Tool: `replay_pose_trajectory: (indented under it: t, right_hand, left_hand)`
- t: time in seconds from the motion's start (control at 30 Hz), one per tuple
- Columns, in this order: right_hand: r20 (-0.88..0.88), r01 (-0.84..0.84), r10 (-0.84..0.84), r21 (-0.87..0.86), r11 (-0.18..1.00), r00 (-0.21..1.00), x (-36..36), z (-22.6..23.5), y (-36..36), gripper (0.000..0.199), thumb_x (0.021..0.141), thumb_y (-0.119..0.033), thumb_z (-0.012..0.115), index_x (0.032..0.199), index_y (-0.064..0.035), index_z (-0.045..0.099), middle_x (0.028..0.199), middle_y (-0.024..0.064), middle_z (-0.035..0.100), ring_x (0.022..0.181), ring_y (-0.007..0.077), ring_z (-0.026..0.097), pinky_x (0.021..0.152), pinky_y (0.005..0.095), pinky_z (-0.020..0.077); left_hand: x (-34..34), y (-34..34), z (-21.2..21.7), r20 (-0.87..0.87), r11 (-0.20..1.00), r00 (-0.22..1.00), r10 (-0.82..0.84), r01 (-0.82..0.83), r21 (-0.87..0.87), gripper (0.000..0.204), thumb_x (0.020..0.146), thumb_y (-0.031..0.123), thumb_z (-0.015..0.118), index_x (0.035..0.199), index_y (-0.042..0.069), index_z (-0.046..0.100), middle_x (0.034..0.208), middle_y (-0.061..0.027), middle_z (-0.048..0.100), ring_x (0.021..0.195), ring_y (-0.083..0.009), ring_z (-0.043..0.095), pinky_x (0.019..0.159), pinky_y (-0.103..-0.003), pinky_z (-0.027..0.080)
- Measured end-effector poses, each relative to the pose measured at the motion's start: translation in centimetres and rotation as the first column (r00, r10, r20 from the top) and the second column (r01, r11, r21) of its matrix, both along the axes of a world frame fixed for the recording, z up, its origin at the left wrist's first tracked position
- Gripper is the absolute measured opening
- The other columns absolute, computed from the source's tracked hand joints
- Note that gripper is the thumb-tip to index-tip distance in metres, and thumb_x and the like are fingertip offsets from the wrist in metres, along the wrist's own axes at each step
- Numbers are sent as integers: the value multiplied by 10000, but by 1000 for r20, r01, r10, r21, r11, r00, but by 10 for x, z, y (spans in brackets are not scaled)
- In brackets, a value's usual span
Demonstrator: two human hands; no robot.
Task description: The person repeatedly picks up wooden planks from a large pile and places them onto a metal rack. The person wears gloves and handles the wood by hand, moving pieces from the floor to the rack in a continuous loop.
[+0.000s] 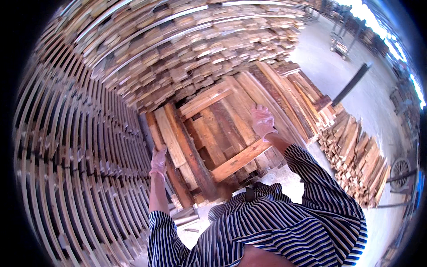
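Before me lies a stack of rough wooden planks [238, 98], with boards running lengthwise and shorter cross boards. At the stack's left side, my gloved left hand [158, 161] is closed on the edge of the outermost plank [155, 130]; its fingertips are partly hidden. My gloved right hand [262, 120] rests on the boards right of centre, fingers stretched out and holding nothing. Just below it, a short cross board [240, 159] spans the near end. Another cross board [207, 100] lies at the far end. Between them a gap shows lower boards. A dark, bark-edged plank [189, 151] lies left of the gap.
A high wall of stacked lumber [178, 49] stands behind the stack. On the left rises a tall rack of spaced slats [84, 155]. To the right, a pile of short wood pieces [356, 153] sits on the concrete floor, near a dark post [351, 84] and a spoked wheel [400, 171].
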State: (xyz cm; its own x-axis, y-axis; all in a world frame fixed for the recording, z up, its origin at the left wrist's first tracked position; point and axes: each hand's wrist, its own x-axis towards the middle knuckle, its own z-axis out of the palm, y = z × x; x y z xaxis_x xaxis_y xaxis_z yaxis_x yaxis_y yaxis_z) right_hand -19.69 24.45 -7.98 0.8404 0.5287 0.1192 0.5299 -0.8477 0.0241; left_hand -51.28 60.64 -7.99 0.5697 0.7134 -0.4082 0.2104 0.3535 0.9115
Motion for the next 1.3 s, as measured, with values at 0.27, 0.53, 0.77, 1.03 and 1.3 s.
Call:
replay_pose_trajectory:
  t: [0.27, 0.53, 0.77, 1.03, 1.3]
  right_hand:
    - [-407, -88, 241, 360, 929, 881, -133, 36, 102, 623, 985, -406, 592, 1539, -182, 416, 1225, 221, 567, 1133, 394, 606, 873, 527, 553]
    - [-57, -134, 151, 228, 964, 987, -84, 40, 93, 543, 994, -421, 541, 1494, -219, 474, 1451, 252, 507, 1338, 412, 516, 988, 564, 481]
    - [270, -19, 6, 47, 999, 963, 50, 29, -63, 629, 843, -271, 729, 1436, -215, 527, 1230, 224, 610, 1156, 402, 611, 901, 529, 520]
    - [-289, -89, 157, 235, 968, 944, -74, 72, 74, 701, 947, -419, 622, 1544, -152, 371, 1267, 224, 590, 1154, 407, 593, 945, 546, 546]
    - [-425, -240, 412, 401, 884, 806, -107, 39, 162, 519, 971, -273, 603, 1439, -90, 475, 1385, 181, 578, 1290, 402, 561, 976, 542, 512]
  left_hand:
    - [-21, 17, -7, -245, 974, 968, -58, 109, 198, 761, 867, 163, 710, 1530, 16, 367, 1371, -150, 593, 1328, -334, 526, 1180, -422, 377]
    - [-4, -6, 3, -77, 994, 997, -26, 34, 106, 785, 981, 375, 731, 1590, 61, 348, 1392, -95, 600, 1311, -262, 523, 1077, -398, 436]
    - [7, -2, 0, -141, 982, 989, 33, -6, 190, 641, 1005, 345, 692, 1518, 64, 430, 1315, -102, 622, 1157, -243, 593, 996, -419, 488]
    - [-5, -7, 17, -163, 989, 985, 57, -34, 143, 589, 980, 276, 726, 1474, 78, 473, 1242, -95, 633, 1140, -219, 555, 1000, -386, 447]
    - [7, 13, -21, -79, 987, 993, -84, 94, 131, 804, 968, 342, 717, 1614, 87, 312, 1510, -127, 531, 1365, -261, 503, 1129, -440, 385]
